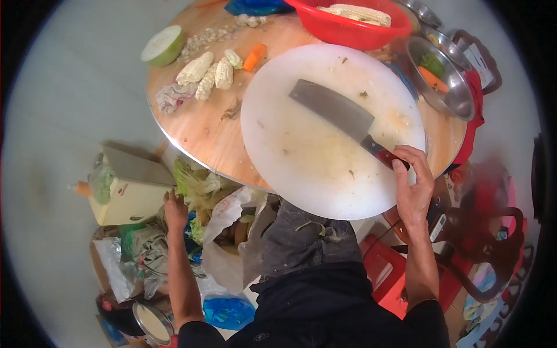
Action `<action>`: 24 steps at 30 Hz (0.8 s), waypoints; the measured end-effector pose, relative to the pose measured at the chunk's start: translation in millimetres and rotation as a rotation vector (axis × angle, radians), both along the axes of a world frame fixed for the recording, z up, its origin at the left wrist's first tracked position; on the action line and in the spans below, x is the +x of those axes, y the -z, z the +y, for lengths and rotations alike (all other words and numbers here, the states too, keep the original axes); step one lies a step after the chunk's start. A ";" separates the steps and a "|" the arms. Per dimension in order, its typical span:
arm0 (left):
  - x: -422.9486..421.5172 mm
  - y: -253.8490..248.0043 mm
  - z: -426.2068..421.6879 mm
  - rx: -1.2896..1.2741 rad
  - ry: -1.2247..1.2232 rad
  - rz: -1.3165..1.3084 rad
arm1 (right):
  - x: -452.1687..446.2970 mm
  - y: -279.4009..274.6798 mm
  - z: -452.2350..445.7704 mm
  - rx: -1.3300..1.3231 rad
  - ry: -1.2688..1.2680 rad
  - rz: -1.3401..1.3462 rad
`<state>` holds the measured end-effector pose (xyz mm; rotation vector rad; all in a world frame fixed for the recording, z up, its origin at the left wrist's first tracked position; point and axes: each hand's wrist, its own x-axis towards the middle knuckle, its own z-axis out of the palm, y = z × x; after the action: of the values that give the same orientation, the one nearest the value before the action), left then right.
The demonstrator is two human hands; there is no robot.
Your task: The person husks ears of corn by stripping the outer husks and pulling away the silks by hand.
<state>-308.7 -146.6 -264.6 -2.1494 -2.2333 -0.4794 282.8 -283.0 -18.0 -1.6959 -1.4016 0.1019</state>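
Observation:
My right hand (414, 182) grips the dark handle of a cleaver (333, 109) between thumb and fingers. The wide blade lies across a round white cutting board (313, 174), its tip toward the far left, and bits of scrap dot the board. My left hand (174, 211) is lowered beside the table at the corner of a cream plastic box (136, 194). Its fingers are slightly apart with nothing visible in them; whether they touch the box I cannot tell. Pale green corn husks (194, 177) lie close to that hand.
On the wooden table (203, 139) are peeled corn cobs (197, 68), a carrot piece (254, 57), a cut green gourd (162, 46) and a red basket (354, 26) of corn. A metal bowl (458, 95) holds carrot and green pepper. A scrap bag (217, 249) stands below.

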 end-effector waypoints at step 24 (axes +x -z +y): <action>102.1 121.2 -43.6 -1.361 0.829 0.278 | -3.4 34.4 10.5 0.149 0.130 0.172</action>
<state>-206.6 -190.2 -385.8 -3.2223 -1.4053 1.7538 279.4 -272.5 -52.4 -1.6100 -1.1411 0.0677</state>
